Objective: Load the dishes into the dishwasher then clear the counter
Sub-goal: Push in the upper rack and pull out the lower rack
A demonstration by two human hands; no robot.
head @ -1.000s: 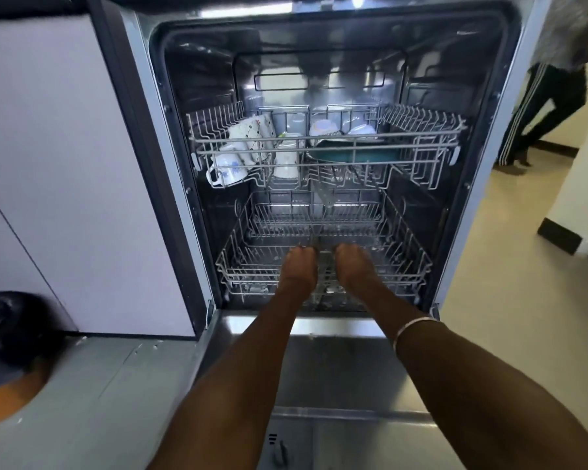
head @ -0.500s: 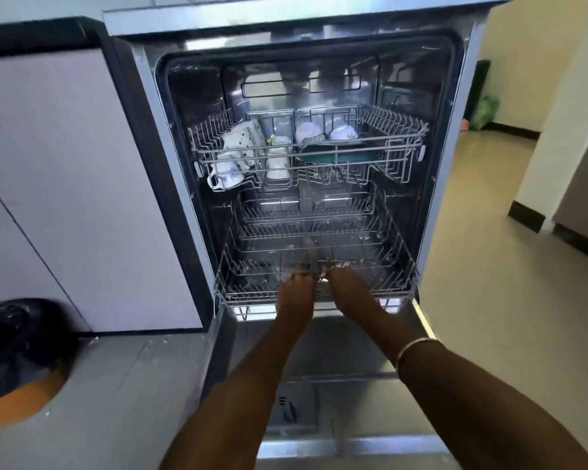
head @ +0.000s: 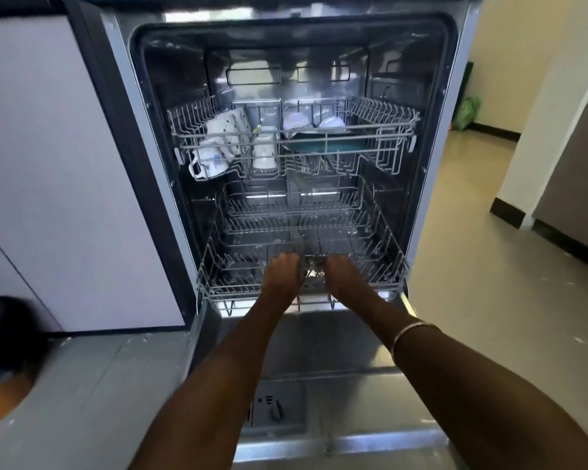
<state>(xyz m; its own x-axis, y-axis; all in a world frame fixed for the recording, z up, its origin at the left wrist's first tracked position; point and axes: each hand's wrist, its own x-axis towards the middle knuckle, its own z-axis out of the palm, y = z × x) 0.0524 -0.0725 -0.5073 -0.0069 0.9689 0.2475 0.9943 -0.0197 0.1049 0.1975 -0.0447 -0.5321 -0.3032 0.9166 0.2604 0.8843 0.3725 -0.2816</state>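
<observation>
The dishwasher stands open with its door [head: 336,395] folded down flat in front of me. My left hand [head: 281,274] and my right hand [head: 345,276] both grip the front rim of the lower wire rack [head: 384,262], which holds no dishes and juts slightly past the tub opening. The upper rack [head: 381,130] sits inside. It holds white patterned mugs [head: 218,144] on the left, a white cup [head: 264,149], two small bowls [head: 297,121] and a teal dish [head: 323,145].
Pale cabinet fronts [head: 48,164] stand to the left. A black bin bag on an orange base [head: 0,337] sits at lower left. A tiled floor [head: 489,266] runs right toward a white wall corner [head: 530,157]. A green bag [head: 467,111] lies far back.
Both hands have pulled the lower rack outward toward me, from deep in the tub to its front edge. A person seen at the right one second ago is gone.
</observation>
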